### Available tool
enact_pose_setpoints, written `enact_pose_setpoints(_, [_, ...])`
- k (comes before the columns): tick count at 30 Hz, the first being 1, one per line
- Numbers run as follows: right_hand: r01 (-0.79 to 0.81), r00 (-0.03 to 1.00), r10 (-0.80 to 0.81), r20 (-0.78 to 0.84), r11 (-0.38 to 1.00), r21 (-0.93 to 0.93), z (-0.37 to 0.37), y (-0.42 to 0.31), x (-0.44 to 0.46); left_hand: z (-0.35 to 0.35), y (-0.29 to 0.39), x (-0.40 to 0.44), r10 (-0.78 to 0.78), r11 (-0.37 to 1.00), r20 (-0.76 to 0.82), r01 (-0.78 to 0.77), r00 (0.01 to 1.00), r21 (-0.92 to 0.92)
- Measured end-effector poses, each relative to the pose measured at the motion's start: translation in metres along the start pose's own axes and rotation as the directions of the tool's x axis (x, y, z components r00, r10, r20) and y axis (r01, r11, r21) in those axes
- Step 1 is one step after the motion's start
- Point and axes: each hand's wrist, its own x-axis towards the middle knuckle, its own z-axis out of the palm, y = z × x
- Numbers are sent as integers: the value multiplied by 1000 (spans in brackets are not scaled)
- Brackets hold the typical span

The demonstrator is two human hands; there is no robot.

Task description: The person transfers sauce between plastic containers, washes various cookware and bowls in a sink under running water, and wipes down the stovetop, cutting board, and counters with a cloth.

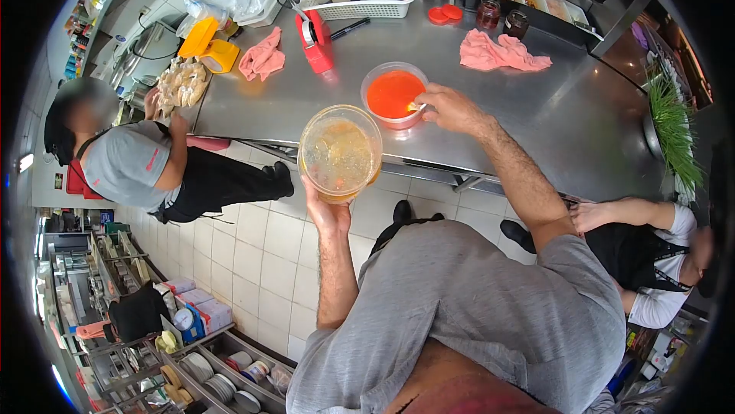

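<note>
My left hand [331, 211] grips a round see-through plastic tub [341, 153] from below, in front of the counter edge. A thin yellowish liquid with specks and small reddish bits shows inside it. On the steel counter stands a second clear tub [370, 113], filled with bright orange-red sauce [393, 92]. At its right rim, my right hand [453, 111] is closed around a small spoon [414, 107]. The spoon's tip touches or dips into the sauce; I cannot tell which. The two tubs are close together, the held one nearer to me.
Behind the tubs lie a red tape dispenser [315, 42], pink cloths [504, 52] and a white basket [375, 9] of squeeze bottles. Small jars [488, 14] and red lids [445, 14] sit farther right. A co-worker [130, 153] handles bagged food at left; another person [643, 253] stands at right.
</note>
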Motion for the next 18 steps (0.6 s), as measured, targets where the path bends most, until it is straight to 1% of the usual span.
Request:
enact_pose_setpoints(2, [7, 1000, -7, -29, 1000, 5, -5, -3, -5, 1, 1, 0, -5, 1000, 10, 4, 1000, 16])
enact_pose_setpoints(4, [-44, 996, 47, -75, 998, 41, -13, -9, -17, 5, 3, 1, 25, 1000, 27, -26, 999, 14])
enact_pose_setpoints(5, [-68, 993, 71, -96, 997, 37, -15, -11, -25, 8, 6, -2, 10, 1000, 54, -11, 998, 23])
enact_pose_setpoints(7, [-80, 980, 101, -169, 988, 130, -23, -14, -49, 26, 16, -12, 2, 997, 105, -10, 994, 75])
enact_pose_setpoints(8, [-126, 965, 147, -217, 986, 109, -26, -17, -66, 25, 17, -10, -39, 998, 144, 31, 989, 57])
enact_pose_setpoints(9, [-197, 943, 241, -229, 960, 198, -24, -22, -85, 35, 24, -17, -51, 980, 157, 19, 986, 197])
enact_pose_setpoints(10, [-255, 914, 328, -240, 923, 288, -18, -27, -103, 39, 28, -19, -66, 963, 199, 11, 978, 268])
enact_pose_setpoints(11, [-287, 883, 365, -294, 917, 277, -9, -30, -122, 43, 32, -22, -82, 941, 241, -5, 967, 337])
enact_pose_setpoints(14, [-381, 749, 490, -446, 869, 316, 39, -30, -188, 33, 25, -8, -184, 932, 319, 62, 929, 357])
enact_pose_setpoints(15, [-397, 696, 513, -502, 858, 327, 56, -37, -210, 31, 22, -6, -219, 959, 426, 114, 878, 258])
enact_pose_setpoints(16, [-457, 617, 606, -502, 795, 399, 71, -50, -231, 30, 19, -3, -247, 968, 526, 186, 814, 168])
enact_pose_setpoints(17, [-505, 528, 694, -489, 720, 476, 88, -66, -248, 27, 15, 1, -297, 955, 591, 242, 750, 174])
enact_pose_setpoints(18, [-526, 466, 719, -516, 694, 491, 104, -86, -261, 29, 15, 2, -338, 941, 625, 268, 703, 208])
